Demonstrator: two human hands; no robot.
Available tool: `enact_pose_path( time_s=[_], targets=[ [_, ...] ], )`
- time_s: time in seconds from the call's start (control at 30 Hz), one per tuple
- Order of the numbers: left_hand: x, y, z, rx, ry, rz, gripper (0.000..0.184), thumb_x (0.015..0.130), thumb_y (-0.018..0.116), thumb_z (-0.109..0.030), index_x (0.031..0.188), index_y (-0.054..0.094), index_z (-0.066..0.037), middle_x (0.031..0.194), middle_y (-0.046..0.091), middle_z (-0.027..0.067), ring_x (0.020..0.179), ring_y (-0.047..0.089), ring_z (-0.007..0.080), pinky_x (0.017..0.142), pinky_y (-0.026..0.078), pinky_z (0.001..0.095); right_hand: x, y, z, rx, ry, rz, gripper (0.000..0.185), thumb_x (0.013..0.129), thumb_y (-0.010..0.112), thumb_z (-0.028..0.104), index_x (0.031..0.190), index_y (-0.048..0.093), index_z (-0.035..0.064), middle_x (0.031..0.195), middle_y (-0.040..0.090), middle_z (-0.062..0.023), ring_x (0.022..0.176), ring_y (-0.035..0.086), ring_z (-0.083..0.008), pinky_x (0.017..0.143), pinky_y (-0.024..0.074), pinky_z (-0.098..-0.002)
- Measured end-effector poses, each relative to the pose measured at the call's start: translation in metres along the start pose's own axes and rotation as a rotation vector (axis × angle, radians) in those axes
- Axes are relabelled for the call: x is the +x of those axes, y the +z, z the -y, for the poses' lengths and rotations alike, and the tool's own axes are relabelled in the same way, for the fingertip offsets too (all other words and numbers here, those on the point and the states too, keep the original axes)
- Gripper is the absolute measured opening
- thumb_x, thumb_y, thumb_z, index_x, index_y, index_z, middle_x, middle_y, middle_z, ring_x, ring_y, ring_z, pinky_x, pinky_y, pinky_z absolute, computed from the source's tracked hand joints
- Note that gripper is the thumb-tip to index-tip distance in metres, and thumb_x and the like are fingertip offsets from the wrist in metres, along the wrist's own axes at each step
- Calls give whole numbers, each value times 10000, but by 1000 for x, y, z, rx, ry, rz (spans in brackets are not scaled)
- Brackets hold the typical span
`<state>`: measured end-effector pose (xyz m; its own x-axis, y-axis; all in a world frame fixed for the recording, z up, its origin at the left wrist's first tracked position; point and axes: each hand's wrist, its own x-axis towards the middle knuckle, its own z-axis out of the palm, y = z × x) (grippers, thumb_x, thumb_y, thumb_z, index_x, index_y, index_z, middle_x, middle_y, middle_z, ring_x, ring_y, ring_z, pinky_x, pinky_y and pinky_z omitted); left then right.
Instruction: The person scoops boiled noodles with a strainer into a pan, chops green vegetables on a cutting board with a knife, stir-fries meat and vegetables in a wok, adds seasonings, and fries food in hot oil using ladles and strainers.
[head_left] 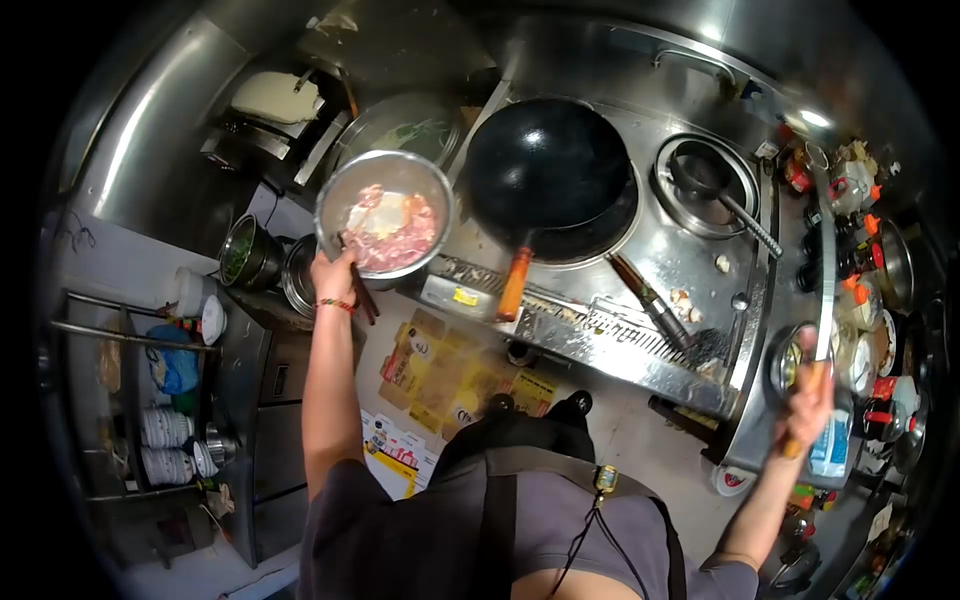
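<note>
My left hand (335, 277) grips the near-left rim of a metal bowl (328, 205) with raw pink meat slices (405, 245) inside. Dark chopsticks (366, 302) stick out beside its fingers. At the right, my right hand (808, 400) is closed on the wooden handle of a long-handled ladle (827, 260), which points away toward the bottles. Between the hands, a black wok (545, 165) with a wooden handle (515, 285) rests on the stove; its inside looks bare and shiny.
A black ladle (740, 215) lies over a round pot (665, 190) on the steel stove (600, 330). Sauce bottles (870, 250) line the right side. Behind the bowl is a basin with greens (420, 130). Stacked bowls (165, 445) fill the left shelf; flattened cardboard (430, 370) covers the floor.
</note>
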<state>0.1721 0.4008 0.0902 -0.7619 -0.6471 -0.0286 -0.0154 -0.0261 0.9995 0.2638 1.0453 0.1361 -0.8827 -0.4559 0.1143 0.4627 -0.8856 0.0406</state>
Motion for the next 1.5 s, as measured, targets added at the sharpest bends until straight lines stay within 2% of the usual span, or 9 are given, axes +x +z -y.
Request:
enact_pose_path(
  time_s=[0.13, 0.2, 0.4, 0.53, 0.83, 0.9, 1.03, 1.37, 1.5],
  targets=[
    [9, -8, 15, 32, 1, 79, 295, 692, 582, 104, 974, 531, 30, 893, 615, 93, 744, 604, 189, 668, 485, 292, 20, -18, -150, 67, 226, -228, 485, 964, 286, 330, 1345, 156, 60, 720, 431, -100, 403, 380, -75, 286, 316, -202],
    [14, -18, 23, 21, -6, 121, 287, 692, 590, 104, 963, 532, 28, 900, 614, 86, 734, 598, 171, 664, 480, 283, 47, -4, -214, -416, 399, -486, 419, 933, 402, 291, 1275, 373, 51, 563, 406, -34, 317, 282, -52, 234, 228, -195],
    [23, -57, 54, 155, 145, 173, 293, 651, 645, 46, 922, 536, 17, 842, 595, 40, 721, 549, 109, 655, 444, 247, 83, -21, -343, -1016, 672, -526, 353, 948, 379, 224, 1272, 339, 90, 625, 427, -24, 347, 339, -69, 324, 344, -198],
    [29, -86, 58, 200, 142, 251, 280, 740, 622, 76, 999, 526, 30, 920, 609, 74, 787, 576, 122, 699, 461, 240, 89, -20, -384, -908, 733, -573, 348, 955, 370, 229, 1281, 358, 108, 632, 440, -28, 374, 369, -78, 332, 330, -193],
    [54, -109, 87, 183, 83, 338, 266, 697, 591, 62, 948, 542, -13, 854, 594, 16, 743, 544, 93, 669, 442, 239, 107, -34, -429, -704, 697, -575, 356, 959, 359, 256, 1285, 364, 112, 640, 428, -38, 397, 335, -54, 310, 279, -174],
    [55, -110, 87, 178, 68, 353, 265, 697, 582, 55, 949, 543, -17, 848, 585, 4, 737, 534, 84, 655, 433, 231, 115, -32, -410, -84, 766, -594, 389, 962, 330, 305, 1306, 335, 122, 641, 409, -31, 356, 304, -40, 275, 252, -166],
    [51, -103, 77, 169, 30, 414, 272, 719, 564, 67, 978, 535, -8, 876, 581, 5, 737, 531, 77, 645, 429, 222, 122, -56, -417, 198, 707, -439, 418, 954, 330, 364, 1320, 326, 164, 626, 386, -2, 356, 285, -20, 256, 268, -155],
    [56, -77, 85, -90, -75, 413, 255, 744, 567, 74, 985, 535, -6, 888, 594, 26, 759, 553, 103, 698, 450, 245, 105, -39, -384, -209, 590, -488, 441, 940, 368, 367, 1327, 337, 157, 570, 331, 6, 345, 260, -42, 258, 254, -171],
    [59, -54, 85, -191, -107, 392, 245, 738, 573, 66, 971, 537, 0, 902, 600, 41, 773, 562, 118, 717, 452, 255, 97, -24, -359, 16, 412, -409, 495, 962, 322, 332, 1375, 201, 89, 576, 322, -34, 325, 275, -50, 248, 240, -189]
  ],
)
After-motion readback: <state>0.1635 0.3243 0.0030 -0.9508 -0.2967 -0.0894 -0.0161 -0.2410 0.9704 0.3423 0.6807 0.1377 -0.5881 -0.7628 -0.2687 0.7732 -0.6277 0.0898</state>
